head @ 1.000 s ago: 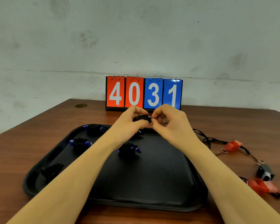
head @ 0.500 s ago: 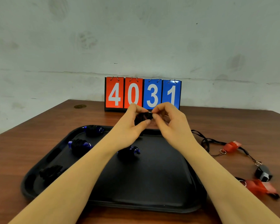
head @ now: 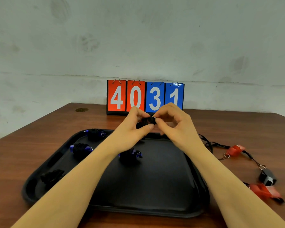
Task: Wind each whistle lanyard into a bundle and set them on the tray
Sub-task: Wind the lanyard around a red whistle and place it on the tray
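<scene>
Hands meet above the black plastic tray's [head: 155,209] far edge: left hand [head: 132,129] and right hand [head: 173,124] pinch one black wound lanyard bundle [head: 146,121]. Behind, red-and-blue flip scoreboard [head: 145,97] reads 4031; loose red whistles [head: 235,149] lie along the brown wooden table's [head: 31,145] right edge.

Most of the black wound bundle [head: 146,122] is hidden between the fingers of the left hand [head: 135,127] and the right hand [head: 173,124]; its whistle's colour cannot be told. The left forearm covers part of the tray [head: 155,195] floor and one end of the bundle [head: 130,155] just below the left hand. The right fingers hide the foot of the scoreboard [head: 145,97]. Both forearms are cut off at the bottom edge. The red whistle [head: 265,192] lowest to the right of the right arm is blurred.
</scene>
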Demonstrator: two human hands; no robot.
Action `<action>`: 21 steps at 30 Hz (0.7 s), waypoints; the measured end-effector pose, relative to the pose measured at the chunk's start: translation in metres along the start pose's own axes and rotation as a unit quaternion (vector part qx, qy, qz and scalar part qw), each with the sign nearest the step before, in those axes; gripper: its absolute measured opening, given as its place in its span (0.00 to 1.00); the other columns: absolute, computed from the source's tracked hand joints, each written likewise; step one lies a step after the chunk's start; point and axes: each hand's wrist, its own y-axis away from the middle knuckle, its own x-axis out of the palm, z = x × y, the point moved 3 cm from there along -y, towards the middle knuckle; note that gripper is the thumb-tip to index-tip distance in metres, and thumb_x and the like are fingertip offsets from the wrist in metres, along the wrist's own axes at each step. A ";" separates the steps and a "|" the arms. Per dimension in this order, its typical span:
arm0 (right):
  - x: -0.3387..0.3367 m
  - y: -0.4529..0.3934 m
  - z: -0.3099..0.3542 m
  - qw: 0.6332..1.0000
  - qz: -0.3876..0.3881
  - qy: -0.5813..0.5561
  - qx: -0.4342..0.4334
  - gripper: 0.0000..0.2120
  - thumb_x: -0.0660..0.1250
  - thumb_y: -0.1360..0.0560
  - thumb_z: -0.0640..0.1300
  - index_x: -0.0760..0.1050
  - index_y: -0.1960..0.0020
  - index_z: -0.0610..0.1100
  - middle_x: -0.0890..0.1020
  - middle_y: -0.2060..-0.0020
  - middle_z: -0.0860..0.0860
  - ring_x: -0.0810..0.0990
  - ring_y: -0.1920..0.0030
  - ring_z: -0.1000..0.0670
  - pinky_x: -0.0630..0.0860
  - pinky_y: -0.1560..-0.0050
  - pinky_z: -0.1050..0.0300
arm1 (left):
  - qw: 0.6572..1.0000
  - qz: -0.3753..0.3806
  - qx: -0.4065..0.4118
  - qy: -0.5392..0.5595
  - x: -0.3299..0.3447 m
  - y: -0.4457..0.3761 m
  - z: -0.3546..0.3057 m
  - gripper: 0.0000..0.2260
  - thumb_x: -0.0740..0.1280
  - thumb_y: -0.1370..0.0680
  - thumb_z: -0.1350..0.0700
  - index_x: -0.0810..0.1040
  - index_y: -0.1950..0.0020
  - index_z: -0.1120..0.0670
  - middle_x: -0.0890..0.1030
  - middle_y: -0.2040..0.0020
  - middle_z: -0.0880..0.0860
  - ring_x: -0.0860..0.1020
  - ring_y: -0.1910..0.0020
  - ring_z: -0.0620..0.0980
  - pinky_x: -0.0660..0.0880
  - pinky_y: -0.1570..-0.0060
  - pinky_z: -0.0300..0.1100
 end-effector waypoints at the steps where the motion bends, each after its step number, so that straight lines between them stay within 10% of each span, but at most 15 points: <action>1: 0.000 0.000 0.001 1.000 0.007 -0.011 0.005 0.06 0.65 0.26 0.33 0.76 0.55 0.43 0.76 0.58 0.54 0.77 0.57 0.53 0.77 0.61 0.60 | 1.000 0.005 -0.003 0.009 -0.001 0.000 0.000 0.10 0.65 0.23 0.58 0.65 0.49 0.47 0.75 0.53 0.48 0.74 0.65 0.40 0.71 0.61 0.36; 10: -0.002 -0.003 0.014 0.998 0.064 -0.022 0.009 0.10 0.63 0.23 0.37 0.69 0.54 0.52 0.74 0.57 0.52 0.76 0.66 0.57 0.76 0.65 0.64 | 0.994 0.030 -0.023 0.107 -0.007 -0.002 -0.001 0.09 0.64 0.23 0.61 0.68 0.45 0.56 0.76 0.62 0.50 0.70 0.68 0.47 0.71 0.65 0.39; 21: 0.003 -0.003 0.031 0.997 0.021 -0.003 0.068 0.03 0.63 0.23 0.40 0.73 0.52 0.47 0.79 0.57 0.54 0.79 0.56 0.54 0.78 0.54 0.63 | 0.995 0.064 -0.068 -0.035 -0.027 0.011 -0.033 0.14 0.67 0.24 0.59 0.66 0.43 0.52 0.76 0.53 0.55 0.75 0.65 0.46 0.74 0.59 0.39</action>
